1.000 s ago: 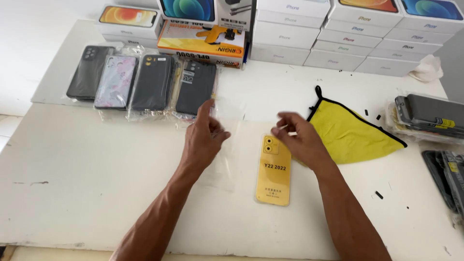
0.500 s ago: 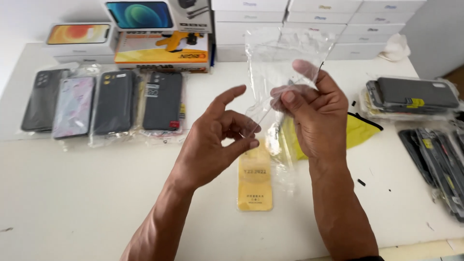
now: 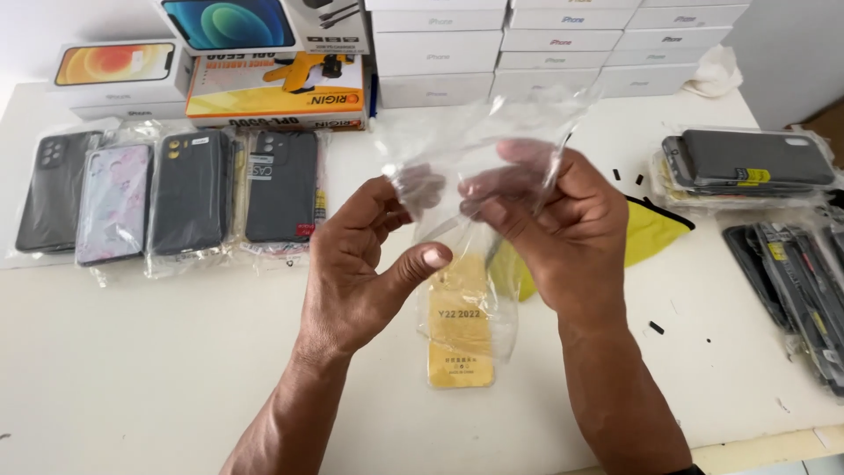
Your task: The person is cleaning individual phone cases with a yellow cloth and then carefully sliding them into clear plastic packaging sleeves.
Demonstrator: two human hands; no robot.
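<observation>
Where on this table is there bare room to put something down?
Bare table lies in front of the row of bagged cases, left of the left hand. A smaller patch sits between the yellow cloth and the black cases. The back edge is crowded with white boxes.

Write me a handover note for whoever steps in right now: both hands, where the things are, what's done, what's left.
Left hand: raised above the table, fingertips pinching one edge of the clear plastic sleeve.
Right hand: pinching the sleeve's other edge; the sleeve is held up, apparently empty.
Yellow phone case: flat on the white table, under the hands, not in the sleeve.
Yellow cloth: on the table behind the right hand.
Bagged dark cases: in a row at left; more at right.
Done: sleeve picked up.
Left: the yellow case is still unbagged.
</observation>
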